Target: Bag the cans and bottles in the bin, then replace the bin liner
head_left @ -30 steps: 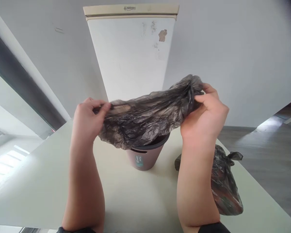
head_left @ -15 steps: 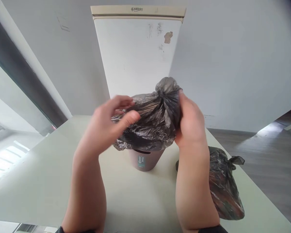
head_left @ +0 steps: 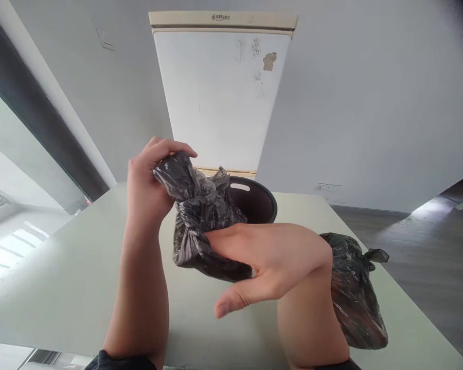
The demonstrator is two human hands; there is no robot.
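A crinkled black garbage bag [head_left: 212,210], twisted and knotted near its top, is held up in front of the dark trash bin [head_left: 260,203]. My left hand [head_left: 148,180] is closed around the bag's bunched upper end at the left. Across the bag's front lies my right hand [head_left: 270,259], its fingers stretched leftward against the plastic below the knot. Its thumb sticks out, apart from the bag, and some of its fingertips are hidden. Behind the bag, the bin's open mouth and a slot in its rim show; the bin's lower part is covered.
A second tied black garbage bag [head_left: 357,293] rests at the right of the pale table [head_left: 92,277], beside my right forearm. A white fridge [head_left: 219,97] stands beyond the table against the grey wall [head_left: 362,103].
The garbage bag has turned and moved left and down, uncovering the bin's mouth. My left hand has taken its bunched end. My right hand has shifted from its right side to its front.
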